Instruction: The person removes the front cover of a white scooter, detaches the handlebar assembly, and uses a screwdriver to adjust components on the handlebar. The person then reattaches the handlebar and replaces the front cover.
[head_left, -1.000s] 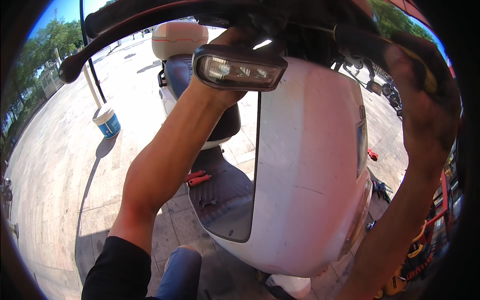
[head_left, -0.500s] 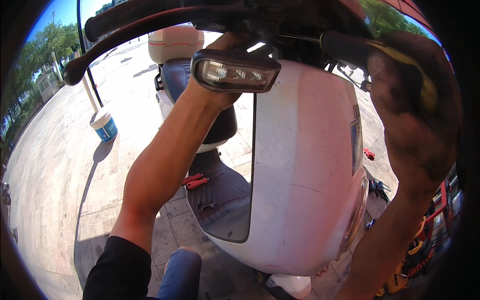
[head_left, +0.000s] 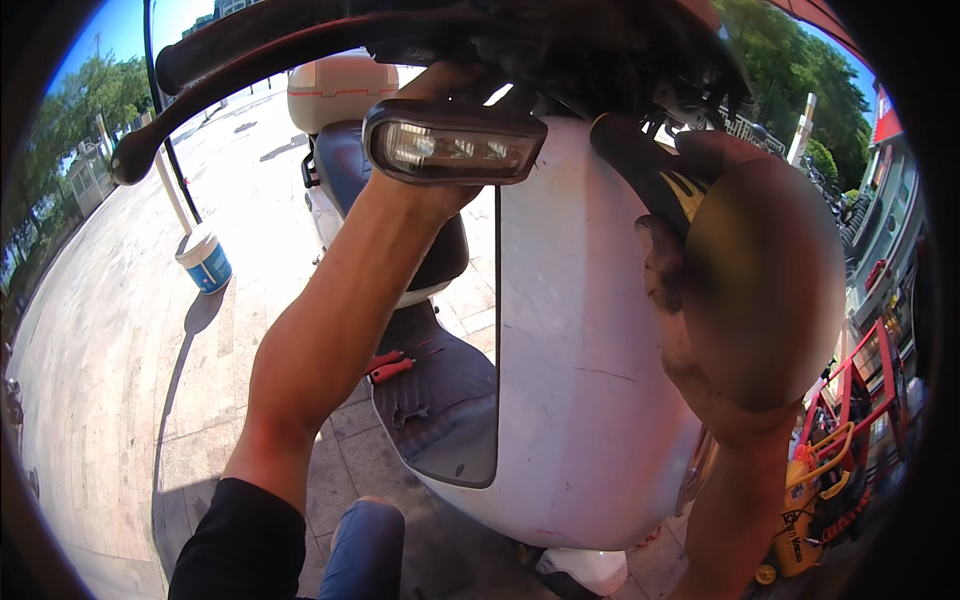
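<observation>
Taking clock directions from the middle of the view, a black-framed lamp (head_left: 455, 150) with a clear lens sits just short of twelve, in front of the left wrist. The left hand (head_left: 445, 82) reaches up behind it toward the dark underside of the handlebar assembly (head_left: 560, 45); the lamp and shadow hide its fingers, so I cannot tell how far open it is or whether it grips anything. At three o'clock the right hand (head_left: 690, 345) is curled closed around a black-and-yellow handle (head_left: 640, 165), whose black end points out toward half past one; a blurred patch covers much of this hand. Between the two forearms stands the scooter's white front panel (head_left: 570, 300), a thin dark crack running across it. At seven is the dark footboard (head_left: 450, 395), with red-handled tools (head_left: 388, 368) at its eight o'clock edge and a small wrench-like tool (head_left: 408, 415) lying below them. The seat (head_left: 340, 165) and pale top box (head_left: 340, 95) are toward eleven, a black lever (head_left: 135, 155) at ten, a white-and-blue bucket (head_left: 208, 268) on the paving at nine, and yellow equipment (head_left: 798, 525) at four.
</observation>
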